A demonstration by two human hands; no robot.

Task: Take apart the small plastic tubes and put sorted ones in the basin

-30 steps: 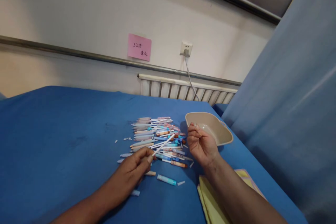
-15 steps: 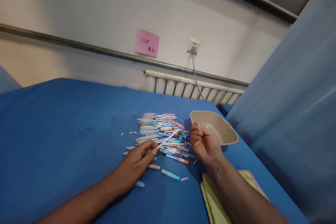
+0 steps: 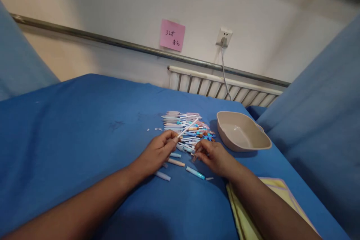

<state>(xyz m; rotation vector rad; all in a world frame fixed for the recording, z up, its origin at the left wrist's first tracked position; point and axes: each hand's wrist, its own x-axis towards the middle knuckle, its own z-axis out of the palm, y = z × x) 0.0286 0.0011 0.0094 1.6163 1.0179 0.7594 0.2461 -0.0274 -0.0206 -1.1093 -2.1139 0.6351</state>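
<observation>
My left hand (image 3: 159,152) pinches a thin white pen refill (image 3: 189,127), which points up and to the right over the pile. My right hand (image 3: 215,155) is closed low at the pile's near right edge, with a small clear piece (image 3: 194,158) at its fingertips, too small to name. Beyond both hands lie many pen parts (image 3: 172,119): pale barrels, white refills and coloured grips, partly hidden by the fingers. Closer to me are a teal pen grip (image 3: 195,173), an orange-ended one (image 3: 177,162), a pale lilac one (image 3: 163,175) and a small white pen tip (image 3: 209,178).
A beige basin (image 3: 239,143) stands right of the pile. A folded yellow cloth (image 3: 271,187) lies under my right forearm. Tiny white bits (image 3: 158,129) rest left of the pile on the blue sheet (image 3: 70,127). A radiator (image 3: 202,86) and wall are behind.
My right hand has moved from in front of the basin down and left to the pile's near edge. My left hand still holds the refill. The view has shifted.
</observation>
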